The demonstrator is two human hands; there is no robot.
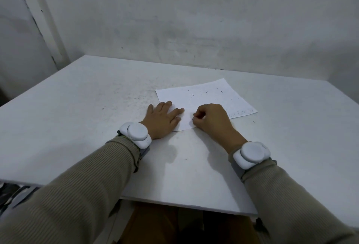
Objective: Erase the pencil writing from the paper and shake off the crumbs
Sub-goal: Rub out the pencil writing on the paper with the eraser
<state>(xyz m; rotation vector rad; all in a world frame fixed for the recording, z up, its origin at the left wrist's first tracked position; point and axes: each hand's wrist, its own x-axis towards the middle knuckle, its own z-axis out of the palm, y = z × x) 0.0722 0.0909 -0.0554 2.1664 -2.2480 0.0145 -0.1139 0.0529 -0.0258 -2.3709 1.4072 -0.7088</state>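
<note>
A white sheet of paper (206, 98) lies flat on the white table (77, 107), turned at an angle. Dark eraser crumbs (202, 93) are scattered over its far half. Faint pencil writing (240, 113) shows near its right edge. My left hand (162, 119) lies flat with spread fingers and presses on the paper's near left corner. My right hand (210, 118) has its fingers curled and pinches a small dark-tipped thing against the paper's near edge; most of that thing is hidden, so I cannot name it for sure.
A grey wall (194, 20) stands right behind the table. White bands sit on both wrists. More dark crumbs (139, 98) lie on the table left of the paper. The table's near edge (184, 204) runs just above my lap.
</note>
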